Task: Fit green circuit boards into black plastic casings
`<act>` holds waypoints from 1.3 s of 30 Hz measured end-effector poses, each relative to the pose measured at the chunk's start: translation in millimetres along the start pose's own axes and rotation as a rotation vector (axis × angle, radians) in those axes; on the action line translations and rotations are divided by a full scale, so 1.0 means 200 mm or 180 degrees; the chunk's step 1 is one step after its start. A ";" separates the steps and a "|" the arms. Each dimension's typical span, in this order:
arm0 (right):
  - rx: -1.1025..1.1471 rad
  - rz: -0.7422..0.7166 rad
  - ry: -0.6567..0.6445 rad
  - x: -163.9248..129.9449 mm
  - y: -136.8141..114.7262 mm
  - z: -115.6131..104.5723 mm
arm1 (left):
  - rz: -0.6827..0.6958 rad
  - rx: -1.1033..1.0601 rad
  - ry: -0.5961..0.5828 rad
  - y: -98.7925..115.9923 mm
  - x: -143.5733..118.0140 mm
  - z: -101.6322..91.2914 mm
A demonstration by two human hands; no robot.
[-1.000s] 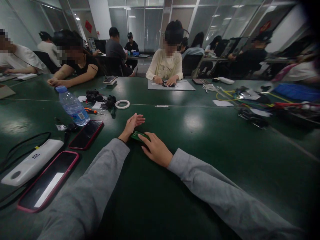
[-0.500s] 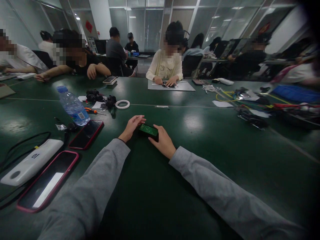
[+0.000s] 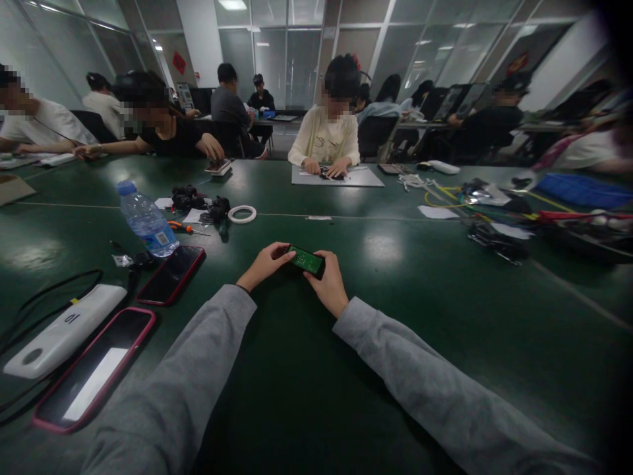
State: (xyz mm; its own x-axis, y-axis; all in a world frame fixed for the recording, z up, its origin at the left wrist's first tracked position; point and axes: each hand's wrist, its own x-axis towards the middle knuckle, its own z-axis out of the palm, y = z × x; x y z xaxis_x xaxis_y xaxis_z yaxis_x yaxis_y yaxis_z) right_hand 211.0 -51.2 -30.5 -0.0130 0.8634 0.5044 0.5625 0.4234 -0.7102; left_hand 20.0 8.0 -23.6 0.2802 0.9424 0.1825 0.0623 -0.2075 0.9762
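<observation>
Taking the water bottle (image 3: 146, 219) as landmark: a red-edged phone (image 3: 171, 275) lies just in front of it. Well to the right of the water bottle, the left hand (image 3: 264, 265) pinches one end of a small green circuit board (image 3: 305, 260), seemingly raised off the green table (image 3: 445, 297); the right hand (image 3: 330, 287) grips its other end.

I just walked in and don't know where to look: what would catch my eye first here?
Probably the small green circuit board, held up between the left hand and right hand at the middle of the dark green table. To the left lie a water bottle, two red-edged phones and a white power bank. Across the table a person in a cream top works over a grey mat.
</observation>
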 end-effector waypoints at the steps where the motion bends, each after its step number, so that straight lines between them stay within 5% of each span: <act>1: 0.0025 0.0017 0.0040 0.01 -0.01 -0.01 | -0.0009 0.0021 -0.0030 0.00 0.00 0.00; 39: 0.0497 0.0395 -0.0122 0.01 0.02 0.00 | -0.0037 0.0657 -0.0331 0.08 0.02 0.00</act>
State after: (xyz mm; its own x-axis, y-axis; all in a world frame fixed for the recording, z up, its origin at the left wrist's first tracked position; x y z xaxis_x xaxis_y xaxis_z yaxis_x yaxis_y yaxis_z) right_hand 213.7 -47.2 -31.6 0.0152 0.9202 0.3913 0.4267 0.3479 -0.8348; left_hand 22.0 8.9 -8.1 0.3748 0.9152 0.1480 0.2577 -0.2562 0.9316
